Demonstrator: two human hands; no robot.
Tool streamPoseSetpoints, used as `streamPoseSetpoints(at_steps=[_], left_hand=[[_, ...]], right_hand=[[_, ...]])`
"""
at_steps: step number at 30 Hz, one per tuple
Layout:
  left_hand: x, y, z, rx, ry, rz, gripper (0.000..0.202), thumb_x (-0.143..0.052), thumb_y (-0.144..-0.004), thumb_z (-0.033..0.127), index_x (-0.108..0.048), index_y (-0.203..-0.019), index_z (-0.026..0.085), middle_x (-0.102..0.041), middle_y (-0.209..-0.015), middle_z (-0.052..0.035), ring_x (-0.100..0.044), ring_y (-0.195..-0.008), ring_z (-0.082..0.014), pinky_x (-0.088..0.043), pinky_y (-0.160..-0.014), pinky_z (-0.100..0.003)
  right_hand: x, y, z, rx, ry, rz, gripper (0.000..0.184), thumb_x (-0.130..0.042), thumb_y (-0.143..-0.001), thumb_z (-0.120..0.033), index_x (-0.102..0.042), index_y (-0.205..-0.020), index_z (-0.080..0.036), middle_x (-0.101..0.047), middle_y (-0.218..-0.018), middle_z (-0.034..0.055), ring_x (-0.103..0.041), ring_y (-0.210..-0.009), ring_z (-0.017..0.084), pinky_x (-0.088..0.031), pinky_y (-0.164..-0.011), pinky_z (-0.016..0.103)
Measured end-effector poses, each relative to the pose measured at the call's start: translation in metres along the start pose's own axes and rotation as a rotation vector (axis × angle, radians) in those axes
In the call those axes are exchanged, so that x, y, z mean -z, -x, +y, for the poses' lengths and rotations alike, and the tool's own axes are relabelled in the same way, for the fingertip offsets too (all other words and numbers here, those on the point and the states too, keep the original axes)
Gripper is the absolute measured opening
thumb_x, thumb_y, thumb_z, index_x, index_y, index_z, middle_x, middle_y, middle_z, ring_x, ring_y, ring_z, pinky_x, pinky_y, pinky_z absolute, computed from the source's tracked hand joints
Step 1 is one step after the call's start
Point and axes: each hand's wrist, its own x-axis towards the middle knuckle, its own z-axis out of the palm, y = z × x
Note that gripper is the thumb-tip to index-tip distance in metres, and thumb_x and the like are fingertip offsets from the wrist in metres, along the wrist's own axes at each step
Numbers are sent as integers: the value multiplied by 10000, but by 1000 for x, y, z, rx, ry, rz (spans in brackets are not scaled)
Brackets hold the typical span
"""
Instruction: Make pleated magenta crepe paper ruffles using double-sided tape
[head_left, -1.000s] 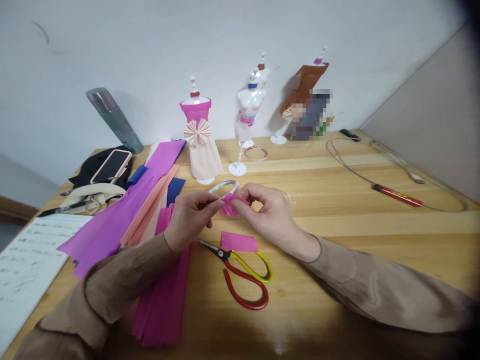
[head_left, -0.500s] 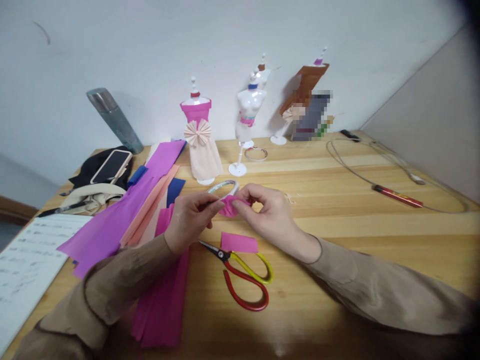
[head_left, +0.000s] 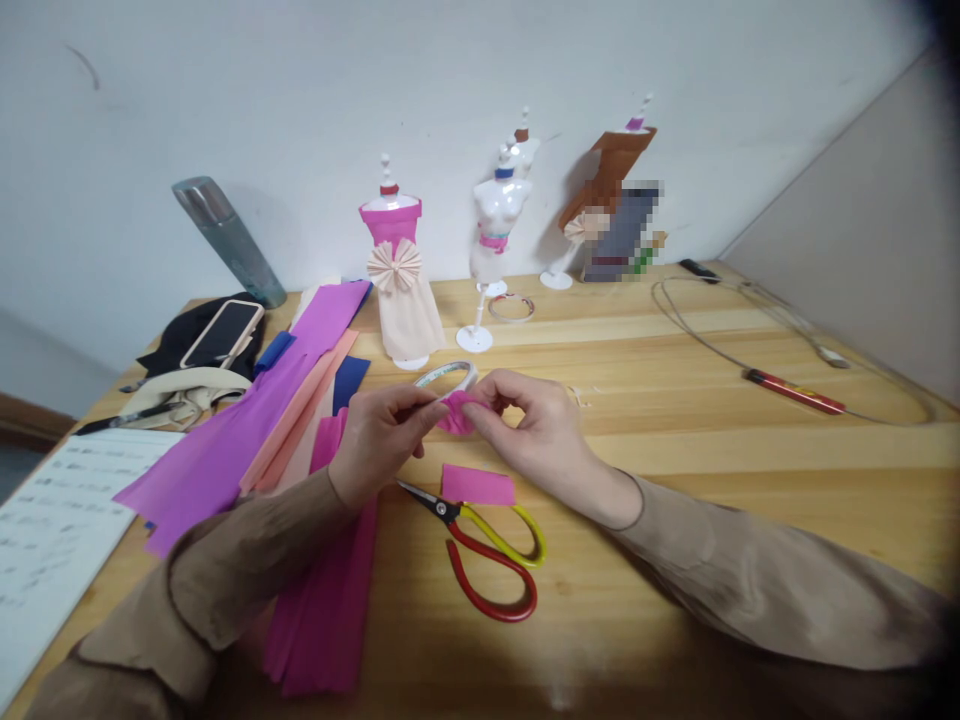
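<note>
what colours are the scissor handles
One handle is yellow, the other red; the scissors show best in the head view.

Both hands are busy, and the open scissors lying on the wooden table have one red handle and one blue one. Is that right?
Not quite: in the head view, the scissors have one red handle and one yellow handle, not blue.

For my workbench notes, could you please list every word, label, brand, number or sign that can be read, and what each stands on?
No text can be read.
White sheet: rows of marks, too blurred.
Held ring: print on inner band, too small.
Loose ring: marks, too small.
Red stick: yellowish marks, too small.
Propped item: pixelated.
</note>
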Motion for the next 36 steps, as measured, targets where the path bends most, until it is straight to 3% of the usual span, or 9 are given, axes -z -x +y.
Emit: streamPoseSetpoints(at_steps=[27,36], left_hand=[[-1,0,-4,-15,0,3,196,-653,-801,317,-701,-748,135,-546,-452,48,-512,-363,-58,-362,-366,-141],[2,2,0,-91,-106,2,179,-636,-835,294,-710,-778,141,-556,-481,50,-508,-390,-51,-369,-403,-150]], right_hand=[[0,0,3,-2,16,5,184,-553,-800,-229,-573,-628,-167,-547,-557,-11,-470,-513,101,-352,-493,245],[1,2,2,-8,21,18,139,-555,-782,-206,-610,-668,-149,-598,-606,23,-514,-550,127,-383,-522,267]])
